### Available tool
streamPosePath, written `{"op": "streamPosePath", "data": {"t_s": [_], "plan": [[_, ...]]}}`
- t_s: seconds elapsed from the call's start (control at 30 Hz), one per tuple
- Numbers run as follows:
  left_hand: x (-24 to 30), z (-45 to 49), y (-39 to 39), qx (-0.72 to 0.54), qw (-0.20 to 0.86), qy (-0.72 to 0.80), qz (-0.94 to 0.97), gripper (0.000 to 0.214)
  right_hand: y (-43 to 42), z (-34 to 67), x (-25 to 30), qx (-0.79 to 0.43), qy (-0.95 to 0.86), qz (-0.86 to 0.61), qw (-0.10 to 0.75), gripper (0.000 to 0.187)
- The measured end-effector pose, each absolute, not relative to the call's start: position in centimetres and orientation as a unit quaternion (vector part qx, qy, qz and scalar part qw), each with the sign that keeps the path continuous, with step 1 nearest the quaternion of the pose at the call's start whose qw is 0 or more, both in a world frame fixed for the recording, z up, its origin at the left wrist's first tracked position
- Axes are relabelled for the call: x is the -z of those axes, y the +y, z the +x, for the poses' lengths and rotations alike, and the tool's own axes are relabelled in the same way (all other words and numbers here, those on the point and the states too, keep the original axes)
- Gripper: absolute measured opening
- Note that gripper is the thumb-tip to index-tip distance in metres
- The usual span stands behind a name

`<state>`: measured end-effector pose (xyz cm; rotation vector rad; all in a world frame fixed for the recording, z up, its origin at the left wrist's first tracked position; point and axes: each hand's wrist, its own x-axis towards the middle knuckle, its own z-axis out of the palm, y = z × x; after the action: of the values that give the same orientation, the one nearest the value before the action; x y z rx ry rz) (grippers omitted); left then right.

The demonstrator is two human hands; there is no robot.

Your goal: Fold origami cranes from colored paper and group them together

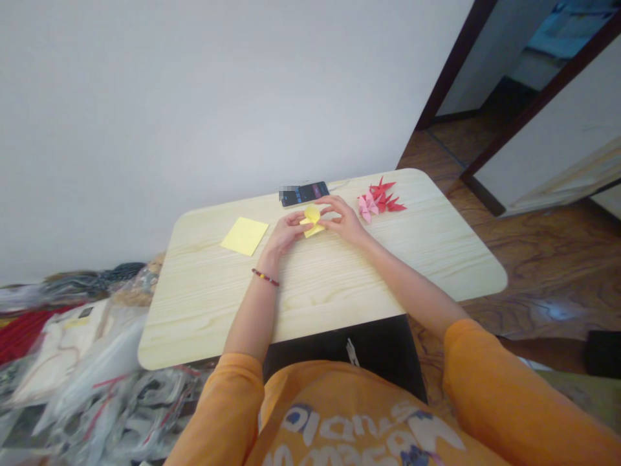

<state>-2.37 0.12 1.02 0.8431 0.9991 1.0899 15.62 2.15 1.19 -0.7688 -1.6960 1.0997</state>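
Note:
A small piece of folded yellow paper (pixel 312 215) is held between both my hands, over the middle of the table. My left hand (pixel 287 232) pinches its left side, and my right hand (pixel 343 222) grips its right side with thumb and fingers. One flap of the paper stands up in a rounded shape; the finer creases are too small to make out. Left of my hands lies a flat stack of yellow square paper (pixel 245 235). To the right sit a pink folded paper figure (pixel 368 206) and red folded paper figures (pixel 387 196), touching one another.
The pale wooden table (pixel 204 304) has rounded corners and stands against a white wall. Just beyond my hands lies a phone (pixel 305 193) with its screen lit and a cable attached. Plastic-wrapped goods (pixel 101 375) are piled at the left. A doorway opens at the right.

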Motion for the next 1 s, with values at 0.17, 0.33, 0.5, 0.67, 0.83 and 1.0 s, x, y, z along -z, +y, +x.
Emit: {"op": "streamPosePath", "data": {"t_s": [0.17,0.33,0.5,0.67,0.83,1.0], "plan": [[-1.0,-2.3,0.2,-0.493,0.665,0.422,0.369,0.044,2.6,15.6,-0.9,-0.520,-0.639,-0.314,0.473,0.058],[-0.9,-1.9,0.1,-0.496,0.663,0.417,0.374,0.045,2.6,15.6,-0.8,-0.574,-0.603,-0.310,0.459,0.046],[-0.7,-1.5,0.2,-0.511,0.640,0.430,0.380,0.046,2.5,15.3,-0.7,-0.616,-0.569,-0.327,0.436,0.041],[-0.9,-1.0,0.0,-0.509,0.642,0.434,0.375,0.048,2.6,14.9,-0.5,-0.638,-0.519,-0.356,0.443,0.040],[-1.1,-1.1,0.0,-0.510,0.632,0.443,0.380,0.050,2.8,15.0,-0.5,-0.642,-0.500,-0.367,0.451,0.038],[-1.5,-1.1,-0.2,-0.498,0.639,0.450,0.376,0.054,3.0,15.0,-0.3,-0.653,-0.477,-0.373,0.455,0.038]]}}
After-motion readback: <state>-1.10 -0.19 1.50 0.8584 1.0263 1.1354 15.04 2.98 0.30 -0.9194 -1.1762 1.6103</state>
